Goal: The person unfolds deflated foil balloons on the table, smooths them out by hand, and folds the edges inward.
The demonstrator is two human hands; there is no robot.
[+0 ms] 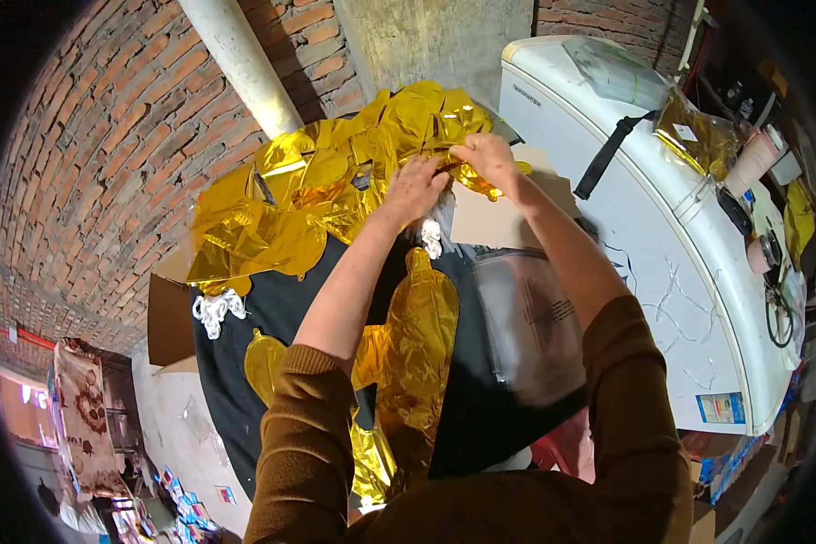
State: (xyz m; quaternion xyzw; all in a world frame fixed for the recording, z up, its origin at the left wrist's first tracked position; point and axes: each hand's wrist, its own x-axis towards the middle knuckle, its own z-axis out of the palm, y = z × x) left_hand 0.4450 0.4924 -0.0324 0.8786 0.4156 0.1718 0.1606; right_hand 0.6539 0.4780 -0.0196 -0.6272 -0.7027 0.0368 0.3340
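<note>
A heap of flat gold foil balloons [308, 190] covers the far part of a dark cloth in front of me. At the heap's right end, my right hand [491, 163] is closed in a pinch on the edge of a gold foil balloon [480, 181]. Just to its left, my left hand [415, 190] has its fingers bent and pressed together on the same foil; its fingertips are partly hidden. Below my left hand hangs a bunch of white string [432, 238]. Another long gold balloon [419, 354] lies flat on the dark cloth [335, 272], between my forearms.
A cardboard box [508, 213] stands beside my right hand, above a clear plastic bag [530, 317]. To the right is a white chest freezer [626, 227] with a black strap [612, 154] and loose threads on it. More white string [218, 311] lies at left, near a brick wall [109, 163].
</note>
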